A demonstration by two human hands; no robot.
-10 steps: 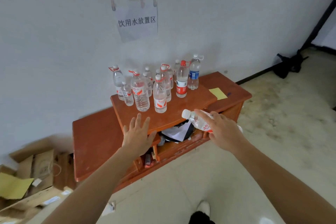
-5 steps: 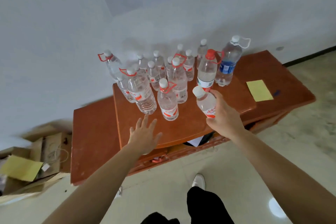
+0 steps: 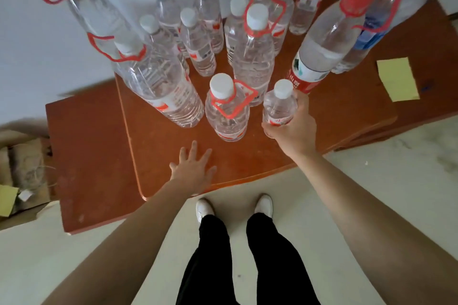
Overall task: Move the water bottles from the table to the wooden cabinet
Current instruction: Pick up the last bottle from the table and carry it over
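1. While R hand (image 3: 295,126) wraps thumb + fingers round the lower half of small btl (image 3: 280,104), btl sits upright over wooden cabinet (image 3: 334,116) top, at 5 o'clock of the btl cluster (image 3: 198,39). Base is hidden by the hand, so can't tell if it's touched down.
2. Low grip leaves cap end free, prob so it goes down straight w/o tipping.
3. Slot: just beside red-loop btl (image 3: 226,111), at its 3 o'clock; red-cap btl (image 3: 324,42) is at 1 o'clock behind. Front row = no reaching over tall btls, imo.
4. L hand (image 3: 195,168) is flat, fingers straight + spread, holding nothing. Palm is on the top near the front edge, 6 o'clock of cluster. Looks like a brace for the lean-in.
5. Stray yellow note (image 3: 397,79) at 3 o'clock, well apart, no conflict.
6. Risk: btls packed tight, so a sideways nudge on release could domino them.
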